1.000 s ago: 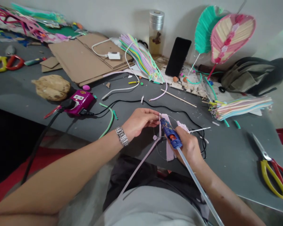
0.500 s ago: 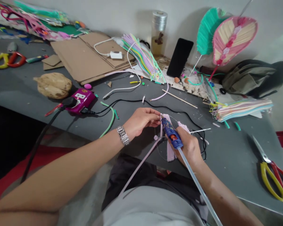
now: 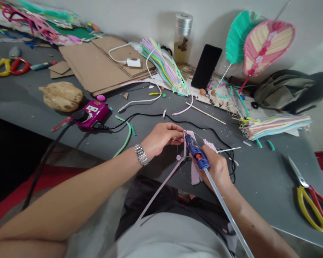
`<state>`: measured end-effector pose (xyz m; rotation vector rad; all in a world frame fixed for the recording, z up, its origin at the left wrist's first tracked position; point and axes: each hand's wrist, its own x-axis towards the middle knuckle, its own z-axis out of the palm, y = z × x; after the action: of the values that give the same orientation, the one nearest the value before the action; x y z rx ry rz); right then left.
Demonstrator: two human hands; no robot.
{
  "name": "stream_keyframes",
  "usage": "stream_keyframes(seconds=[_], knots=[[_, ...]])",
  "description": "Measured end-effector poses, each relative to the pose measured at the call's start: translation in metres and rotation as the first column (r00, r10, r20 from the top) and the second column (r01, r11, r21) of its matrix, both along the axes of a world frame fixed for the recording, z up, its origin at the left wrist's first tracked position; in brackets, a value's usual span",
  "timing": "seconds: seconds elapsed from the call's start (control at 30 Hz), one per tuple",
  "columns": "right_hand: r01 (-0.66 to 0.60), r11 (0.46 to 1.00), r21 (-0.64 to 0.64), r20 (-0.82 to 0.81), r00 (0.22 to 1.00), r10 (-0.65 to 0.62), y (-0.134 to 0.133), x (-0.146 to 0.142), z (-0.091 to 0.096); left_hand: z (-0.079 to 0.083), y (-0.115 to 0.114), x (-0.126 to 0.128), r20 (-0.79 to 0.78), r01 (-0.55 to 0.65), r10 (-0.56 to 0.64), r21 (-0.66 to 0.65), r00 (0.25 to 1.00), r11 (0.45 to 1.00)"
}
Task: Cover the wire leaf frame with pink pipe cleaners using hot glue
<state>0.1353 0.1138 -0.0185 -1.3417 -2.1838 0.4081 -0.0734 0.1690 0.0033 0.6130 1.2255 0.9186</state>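
My right hand (image 3: 218, 170) is wrapped round a blue glue gun (image 3: 196, 152) with a clear glue stick (image 3: 226, 211) trailing back from it. Its nozzle points at a small pink piece of straws on a thin wire frame (image 3: 190, 138) at the table's near edge. My left hand (image 3: 161, 138), with a metal watch on the wrist, pinches that pink piece at its top. A long pale pink straw (image 3: 161, 186) runs from the piece down toward my lap.
On the grey table (image 3: 258, 179) lie scissors (image 3: 309, 200) at right, a straw bundle (image 3: 274, 123), a magenta power strip (image 3: 93, 113) with black cables, cardboard sheets (image 3: 97, 64), a bottle (image 3: 182, 37), a phone (image 3: 206, 66), two straw fans (image 3: 261, 44), a bag (image 3: 285, 87).
Both hands stay almost still at the pink piece; the view has shifted slightly, and the glue gun's tip sits a touch closer to my left fingers.
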Motion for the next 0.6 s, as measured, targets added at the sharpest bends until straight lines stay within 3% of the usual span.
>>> stream_keyframes(seconds=[0.6], knots=[[0.021, 1.0, 0.008, 0.011, 1.0, -0.021, -0.0003, -0.0003, 0.0008, -0.0002, -0.0003, -0.0007, 0.007, -0.011, 0.011, 0.007, 1.0, 1.0]])
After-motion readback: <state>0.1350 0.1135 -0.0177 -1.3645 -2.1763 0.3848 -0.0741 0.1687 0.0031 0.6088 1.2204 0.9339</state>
